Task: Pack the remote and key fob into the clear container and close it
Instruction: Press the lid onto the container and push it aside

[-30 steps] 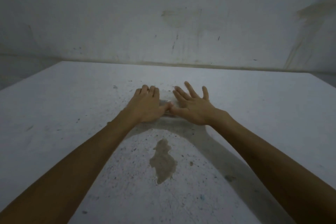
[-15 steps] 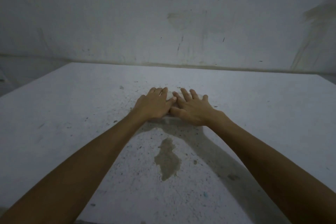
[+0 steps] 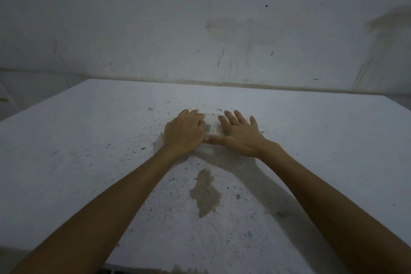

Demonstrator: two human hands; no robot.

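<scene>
A pale wall (image 3: 200, 18) is seen behind a white, speckled table (image 3: 311, 140), which fills most of the head view and carries a brownish stain (image 3: 205, 193) near the front. Two bare forearms are extended toward the middle of the table. The left hand (image 3: 184, 134) is laid palm down with its fingers curled over the left side of the clear container (image 3: 211, 131), and the right hand (image 3: 241, 137) is spread flat on the right side, thumb pointing inward; neither is closed around it, both are pressed on its top. The container sits on the table between and beneath the hands, only a blurred strip of it being visible. A dark shape shows faintly through the plastic, but the remote and key fob cannot be told apart. The lid is judged to be in the course of being pressed shut. The container is likely light, thin and somewhat flexible, with a slick surface, so pressure is best applied along the rim and corners rather than the yielding centre.
</scene>
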